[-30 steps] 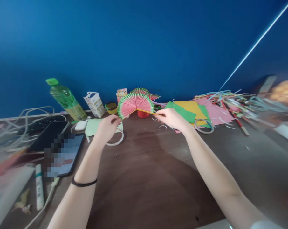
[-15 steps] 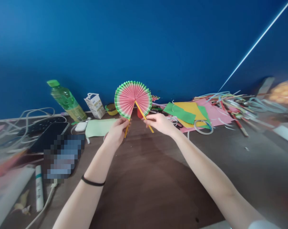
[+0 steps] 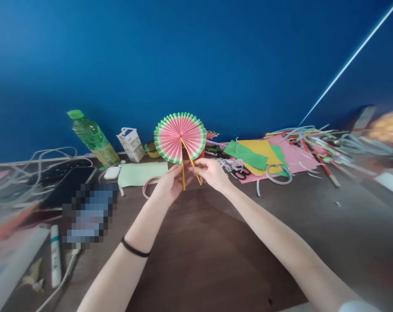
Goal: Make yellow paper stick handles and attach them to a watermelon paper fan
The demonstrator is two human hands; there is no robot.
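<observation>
A pleated paper fan (image 3: 175, 136), pink with a white band and a green zigzag edge, is spread almost into a full circle above the table. Two thin yellow sticks run down from its centre and form a narrow V. My left hand (image 3: 173, 182) pinches the left stick, a black band round that wrist. The right stick is between the thumb and fingers of my right hand (image 3: 209, 173). Both hands are close together below the fan. Behind it, part of a red object and another pleated paper edge (image 3: 211, 134) show.
Pale green paper (image 3: 141, 173), a tape roll (image 3: 147, 188), a carton (image 3: 130, 145) and a green bottle (image 3: 94, 138) stand or lie left. Scissors (image 3: 240, 170), coloured paper (image 3: 255, 156), a clear ring (image 3: 279, 174) and loose strips are right. A phone (image 3: 90, 212) and marker (image 3: 55, 255) lie front left.
My two hands have come closer together, the left one moving right. The sticks' V has narrowed and the fan has opened further, closing most of the gap at its bottom.
</observation>
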